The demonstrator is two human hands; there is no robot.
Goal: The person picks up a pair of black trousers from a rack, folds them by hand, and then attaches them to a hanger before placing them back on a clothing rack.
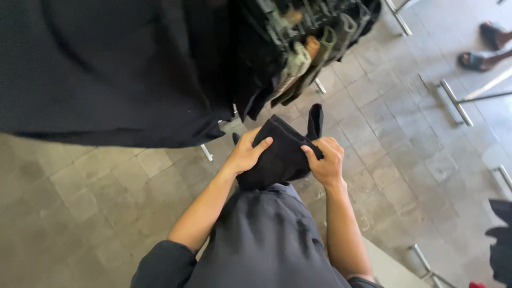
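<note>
Your two hands are together on one folded black garment (280,154), held in front of your body near the centre of the view. Your left hand (246,153) grips the garment at its 9 o'clock edge, thumb lying across the top fold. Your right hand (326,160) is clamped on the 3 o'clock edge, fingers curled over the cloth. A narrow strip of the same cloth stands up at 12 o'clock from the right hand. The garment rests against your grey shirt (266,240), which fills the 6 o'clock area of the view.

At 10 to 12 o'clock, a mass of black clothing (117,69) hangs over the scene. At 1 o'clock from the garment, a row of hangers (309,37) is packed close together; the items on them are too dark to tell apart.

The floor (394,138) is grey stone tile. Metal rack feet (456,101) rest on it at 2 o'clock. Another person's sandalled feet (488,48) stand at the 2 o'clock corner, well apart from your hands. More dark cloth (501,240) shows at the 4 o'clock edge.
</note>
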